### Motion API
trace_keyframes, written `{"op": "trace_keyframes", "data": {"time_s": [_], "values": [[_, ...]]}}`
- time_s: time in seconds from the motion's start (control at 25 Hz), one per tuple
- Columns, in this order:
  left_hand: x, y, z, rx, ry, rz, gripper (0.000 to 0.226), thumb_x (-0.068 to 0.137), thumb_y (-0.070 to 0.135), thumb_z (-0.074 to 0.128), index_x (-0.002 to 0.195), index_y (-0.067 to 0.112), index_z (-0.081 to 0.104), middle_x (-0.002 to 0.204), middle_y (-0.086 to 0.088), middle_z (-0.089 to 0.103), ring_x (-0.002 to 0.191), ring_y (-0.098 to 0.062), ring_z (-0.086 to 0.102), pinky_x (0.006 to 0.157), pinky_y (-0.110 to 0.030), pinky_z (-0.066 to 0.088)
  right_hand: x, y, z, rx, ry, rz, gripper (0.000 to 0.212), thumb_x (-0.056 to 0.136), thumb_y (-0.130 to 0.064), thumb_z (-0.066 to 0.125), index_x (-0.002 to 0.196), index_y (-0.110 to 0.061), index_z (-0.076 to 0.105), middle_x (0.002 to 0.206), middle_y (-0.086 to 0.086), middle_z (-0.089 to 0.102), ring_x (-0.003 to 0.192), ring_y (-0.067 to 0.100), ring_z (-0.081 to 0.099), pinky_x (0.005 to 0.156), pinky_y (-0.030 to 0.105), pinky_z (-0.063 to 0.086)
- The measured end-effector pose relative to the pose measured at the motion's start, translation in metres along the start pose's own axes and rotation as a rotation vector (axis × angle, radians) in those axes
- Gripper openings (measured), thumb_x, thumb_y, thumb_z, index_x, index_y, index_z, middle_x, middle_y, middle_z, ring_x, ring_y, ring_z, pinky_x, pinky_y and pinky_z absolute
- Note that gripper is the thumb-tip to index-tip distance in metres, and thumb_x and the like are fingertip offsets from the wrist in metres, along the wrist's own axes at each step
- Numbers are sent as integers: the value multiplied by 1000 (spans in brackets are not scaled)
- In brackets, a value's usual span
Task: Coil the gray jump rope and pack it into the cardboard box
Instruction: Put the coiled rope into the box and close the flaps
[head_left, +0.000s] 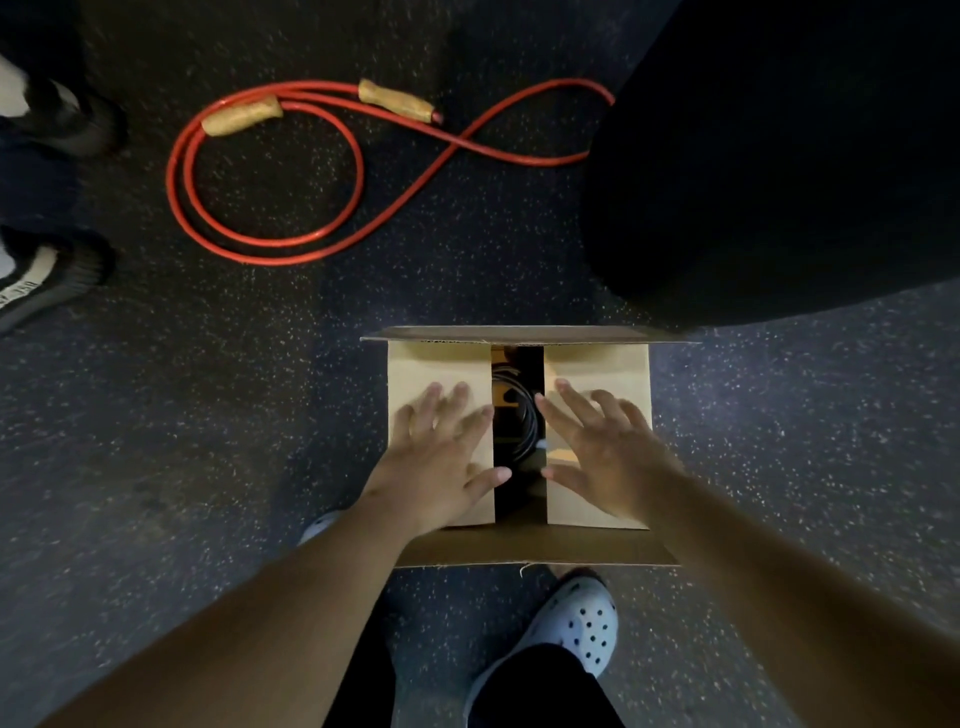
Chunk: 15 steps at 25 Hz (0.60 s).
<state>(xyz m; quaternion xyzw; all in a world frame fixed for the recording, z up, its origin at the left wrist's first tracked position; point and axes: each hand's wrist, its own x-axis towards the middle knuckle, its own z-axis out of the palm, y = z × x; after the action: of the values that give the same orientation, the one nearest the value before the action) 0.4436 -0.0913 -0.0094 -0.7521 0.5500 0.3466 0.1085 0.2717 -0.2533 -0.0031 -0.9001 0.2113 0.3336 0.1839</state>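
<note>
The cardboard box (597, 364) stands on the dark speckled floor just in front of me. Its two side flaps are folded inward, leaving a narrow dark gap down the middle. Through that gap I see the coiled gray jump rope (524, 415) lying inside the box. My left hand (441, 457) lies flat on the left flap with fingers spread. My right hand (602, 452) lies flat on the right flap, fingers spread too. Neither hand holds anything. The near and far flaps stand open.
A red jump rope (270, 176) with cork-coloured handles lies looped on the floor beyond the box. A large black object (779, 156) fills the upper right. Another person's dark shoes (47, 280) are at the left edge. My light clog (576, 623) is below the box.
</note>
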Motion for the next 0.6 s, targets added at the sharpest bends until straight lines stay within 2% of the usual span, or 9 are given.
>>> {"op": "trace_keyframes", "data": {"time_s": [0.28,0.44,0.52,0.6], "values": [[-17,-2,-11,18,10,27,86,91,77,15,160,29,-2,167,-3,-18,153,-30,-17,123,-56,6,-6,-9,-9,-27,-24,28,80,102,-61,36,164,-31,-4,174,6,-9,157,35,12,123,51,21],[-20,-1,-26,20,38,45,88,91,78,16,160,26,-1,168,-2,-12,153,-28,-15,123,-54,5,-9,-10,-14,14,19,22,78,103,-57,38,164,-30,-2,175,7,-1,157,34,16,122,51,24],[-26,1,-37,31,109,80,88,92,76,19,160,23,7,169,-3,-2,155,-28,-7,123,-53,9,-15,-13,-20,46,79,12,76,103,-54,40,164,-29,2,174,8,5,156,35,20,120,51,27],[-37,6,-51,63,250,151,82,94,72,27,158,19,24,165,-5,20,152,-29,16,120,-52,20,-24,-17,-31,71,142,5,74,103,-51,42,165,-27,9,173,11,13,153,34,27,118,50,33]]}}
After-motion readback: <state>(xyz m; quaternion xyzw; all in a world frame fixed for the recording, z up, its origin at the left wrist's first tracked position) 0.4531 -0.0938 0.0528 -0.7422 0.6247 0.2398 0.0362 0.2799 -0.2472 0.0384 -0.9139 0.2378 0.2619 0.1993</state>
